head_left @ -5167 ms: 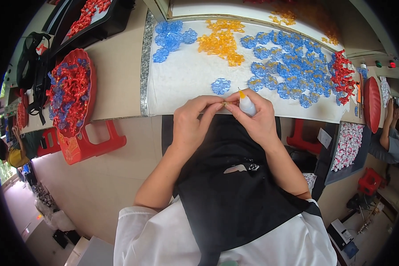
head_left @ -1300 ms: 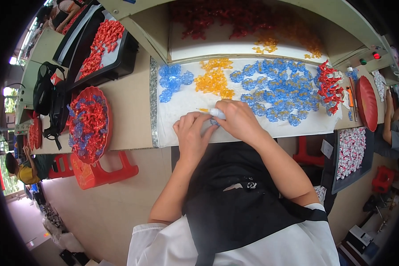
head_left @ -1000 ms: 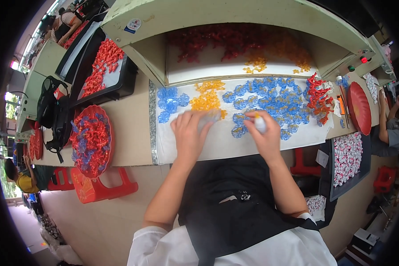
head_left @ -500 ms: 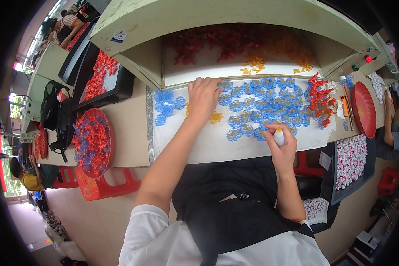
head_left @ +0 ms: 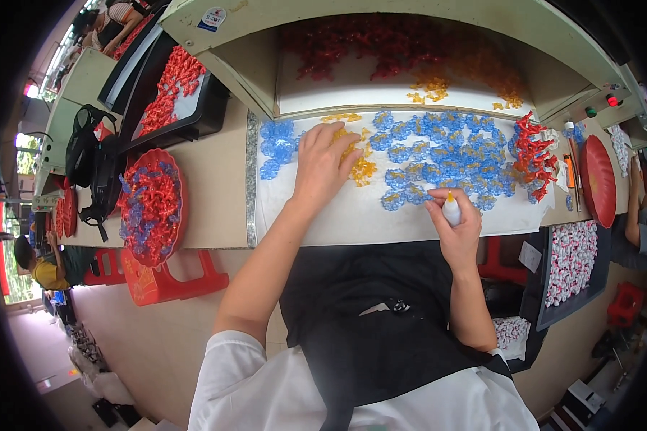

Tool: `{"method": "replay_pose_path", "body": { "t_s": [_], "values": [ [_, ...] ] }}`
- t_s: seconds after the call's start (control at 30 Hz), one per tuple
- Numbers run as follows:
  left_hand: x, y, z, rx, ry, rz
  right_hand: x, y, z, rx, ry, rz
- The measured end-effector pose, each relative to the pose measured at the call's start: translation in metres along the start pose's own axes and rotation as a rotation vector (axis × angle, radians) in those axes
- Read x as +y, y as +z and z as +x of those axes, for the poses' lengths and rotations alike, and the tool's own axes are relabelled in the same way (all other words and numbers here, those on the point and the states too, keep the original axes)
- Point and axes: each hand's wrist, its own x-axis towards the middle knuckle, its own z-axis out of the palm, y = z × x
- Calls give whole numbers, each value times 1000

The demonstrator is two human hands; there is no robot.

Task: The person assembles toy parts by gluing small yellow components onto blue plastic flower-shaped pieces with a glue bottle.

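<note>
White small bottle point(head_left: 451, 212) pinched in right hand point(head_left: 454, 230); left hand point(head_left: 323, 165) spread flat on orange pieces point(head_left: 361, 169).

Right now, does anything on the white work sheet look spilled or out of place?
Nothing stands out. The blue pieces, orange pieces and red pieces lie in separate heaps on the sheet. The left hand rests on the orange heap; the right hand holds a small bottle upright.
</note>
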Motion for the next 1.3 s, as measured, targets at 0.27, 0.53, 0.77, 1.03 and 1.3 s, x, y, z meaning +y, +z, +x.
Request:
{"method": "replay_pose_path", "body": {
  "t_s": [0.27,0.53,0.77,1.03,1.3],
  "values": [
    [11,4,-8,-84,99,86,-2,0,-8,4,1,-16],
    [-26,-26,-11,98,24,232,-7,6,-7,-26,15,-9],
    [-36,-42,-15,-18,-38,313,-10,32,-24,-235,16,57],
    [-46,-56,-37,-40,-86,161,-8,35,-27,-296,32,12],
    [-38,-68,-43,84,46,213,-9,41,-32,-291,70,129]
  ]
}}
